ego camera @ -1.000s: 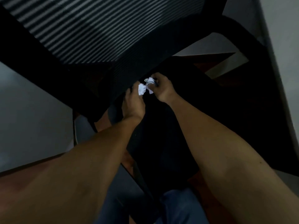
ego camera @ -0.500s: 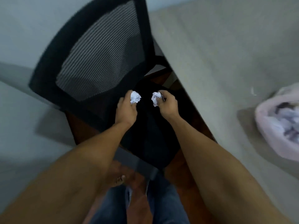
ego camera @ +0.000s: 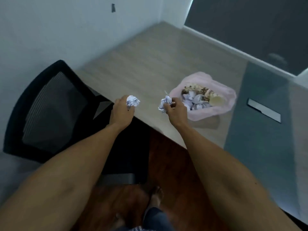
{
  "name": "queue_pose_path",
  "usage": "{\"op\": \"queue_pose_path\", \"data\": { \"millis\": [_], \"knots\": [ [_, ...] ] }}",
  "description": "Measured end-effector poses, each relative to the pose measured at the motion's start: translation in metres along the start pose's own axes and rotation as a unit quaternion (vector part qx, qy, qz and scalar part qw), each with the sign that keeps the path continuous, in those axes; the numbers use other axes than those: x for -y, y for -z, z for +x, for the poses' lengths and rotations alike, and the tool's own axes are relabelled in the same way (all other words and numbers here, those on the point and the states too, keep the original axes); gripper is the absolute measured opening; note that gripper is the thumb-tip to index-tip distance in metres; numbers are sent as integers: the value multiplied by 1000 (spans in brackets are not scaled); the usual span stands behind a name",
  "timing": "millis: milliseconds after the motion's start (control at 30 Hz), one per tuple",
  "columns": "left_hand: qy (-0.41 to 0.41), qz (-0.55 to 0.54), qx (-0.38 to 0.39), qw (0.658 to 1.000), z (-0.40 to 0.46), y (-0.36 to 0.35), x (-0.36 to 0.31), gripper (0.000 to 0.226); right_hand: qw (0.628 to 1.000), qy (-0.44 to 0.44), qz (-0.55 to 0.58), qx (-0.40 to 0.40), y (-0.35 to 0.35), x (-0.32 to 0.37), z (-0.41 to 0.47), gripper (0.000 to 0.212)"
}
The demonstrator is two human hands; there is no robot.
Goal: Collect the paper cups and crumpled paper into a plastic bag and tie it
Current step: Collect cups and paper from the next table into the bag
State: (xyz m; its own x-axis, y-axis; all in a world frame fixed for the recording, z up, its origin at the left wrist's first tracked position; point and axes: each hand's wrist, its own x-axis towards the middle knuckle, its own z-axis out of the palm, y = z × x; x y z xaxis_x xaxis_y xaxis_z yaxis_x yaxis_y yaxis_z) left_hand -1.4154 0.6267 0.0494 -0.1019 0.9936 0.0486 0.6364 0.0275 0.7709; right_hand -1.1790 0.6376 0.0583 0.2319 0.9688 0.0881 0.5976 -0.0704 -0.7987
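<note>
My left hand (ego camera: pixel 120 112) grips a white crumpled paper ball (ego camera: pixel 132 101) over the near edge of the light wooden table (ego camera: pixel 141 64). My right hand (ego camera: pixel 175 110) holds a second crumpled paper ball (ego camera: pixel 165 102) just left of the pink plastic bag (ego camera: pixel 223 90). The bag lies open on the table. Inside it are several crumpled papers (ego camera: pixel 194 100) and a patterned paper cup (ego camera: pixel 215 99) on its side.
A black mesh office chair (ego camera: pixel 50 110) stands to the left against the table edge. A flat dark phone-like object (ego camera: pixel 264 110) lies on a grey-green mat (ego camera: pixel 260 130) at the right. White walls enclose the table's far side. Brown floor and my feet show below.
I have risen from under the chair and table; both hands came up with a paper ball each and now hover over the table edge, the bag fully in view.
</note>
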Motion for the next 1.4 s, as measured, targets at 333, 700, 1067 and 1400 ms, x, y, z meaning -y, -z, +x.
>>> {"op": "queue_pose_path", "data": {
  "millis": [333, 700, 1067, 1400],
  "knots": [
    [-84, -15, 74, 994, 24, -102, -125, 42, 990, -44, -36, -127, 132, -62, 30, 24],
    [-50, 18, 148, 988, 91, -216, -168, 41, 987, -126, -6, -104, 153, -147, 122, 28],
    [-60, 43, 123, 990, 107, -244, -175, 50, 972, -160, -105, -134, 153, -155, 147, 23],
    [-89, 75, 22, 993, 112, -155, -150, 18, 977, 38, -195, -78, 107, -94, 119, 29]
  ]
}}
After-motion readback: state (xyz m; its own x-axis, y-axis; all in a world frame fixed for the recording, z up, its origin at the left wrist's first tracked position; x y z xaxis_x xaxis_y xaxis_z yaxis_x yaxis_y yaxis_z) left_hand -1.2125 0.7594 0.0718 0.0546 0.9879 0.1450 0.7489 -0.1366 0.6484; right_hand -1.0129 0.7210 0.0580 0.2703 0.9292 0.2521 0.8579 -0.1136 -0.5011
